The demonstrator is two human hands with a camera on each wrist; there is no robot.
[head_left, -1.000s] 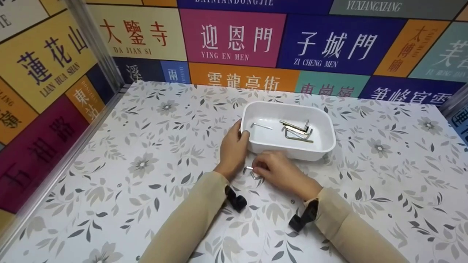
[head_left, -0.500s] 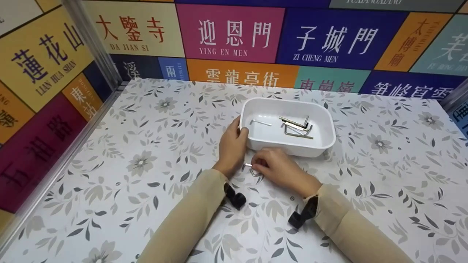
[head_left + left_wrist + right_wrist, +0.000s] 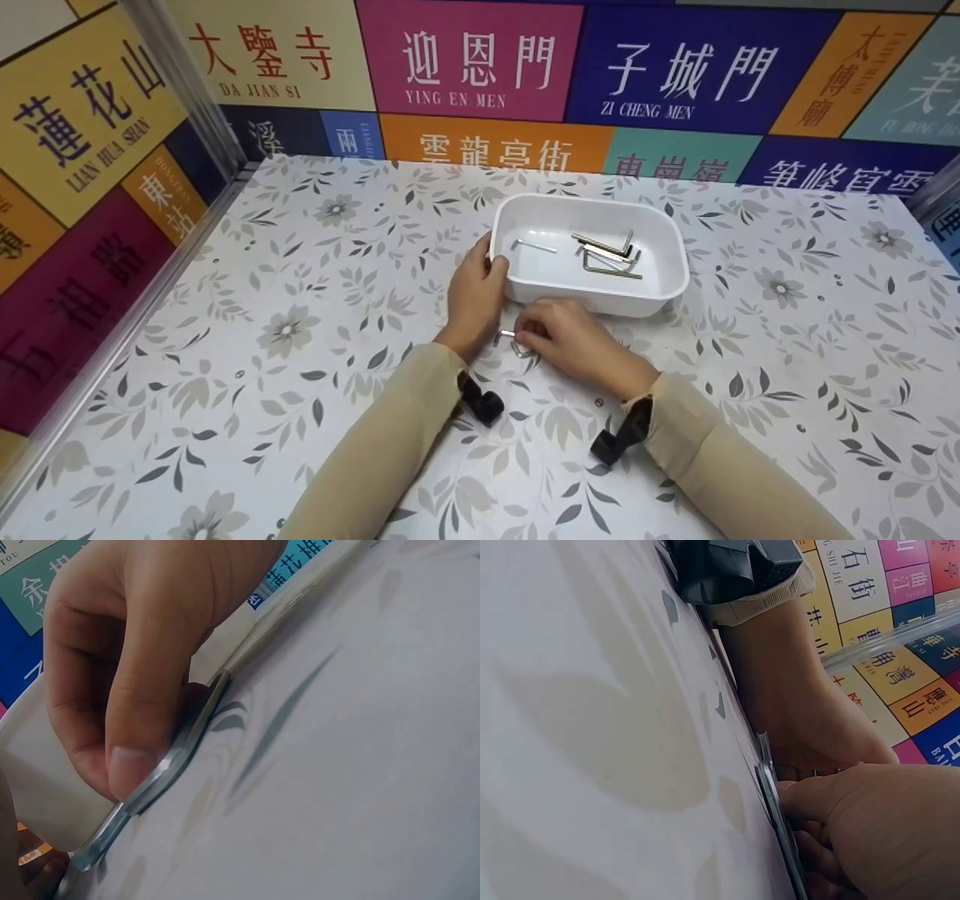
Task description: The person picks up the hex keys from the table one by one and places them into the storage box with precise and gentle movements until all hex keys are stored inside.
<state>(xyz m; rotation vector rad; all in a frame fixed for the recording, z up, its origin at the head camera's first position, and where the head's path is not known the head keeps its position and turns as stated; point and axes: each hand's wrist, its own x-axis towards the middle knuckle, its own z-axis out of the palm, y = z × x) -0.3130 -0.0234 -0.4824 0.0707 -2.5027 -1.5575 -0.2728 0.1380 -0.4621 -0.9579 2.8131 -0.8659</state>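
Note:
My left hand (image 3: pixel 477 296) grips the left end of a white plastic bin (image 3: pixel 592 294), thumb at the rim. In front of the bin, my right hand (image 3: pixel 574 341) is low over the table, its thumb and fingers on silver hex keys (image 3: pixel 505 334). The left wrist view shows the right thumb pressed along these hex keys (image 3: pixel 169 765), which lie close together at the tabletop; the fingers behind the thumb are curled. Seen from the right wrist, the hex keys (image 3: pixel 778 821) run along the table beside the thumb. Inside the bin, a silver hex key (image 3: pixel 536 246) lies apart at the left.
Several gold, silver and black hex keys (image 3: pixel 611 259) lie in a pile in the bin's right half. A floral-patterned tabletop (image 3: pixel 375 247) spreads all round. Panels with coloured signs (image 3: pixel 472 67) stand along the back and left.
The head view has tilted slightly, so the whole scene sits a little higher. The left hand stays on the bin; the right fingers shift only slightly at the hex keys.

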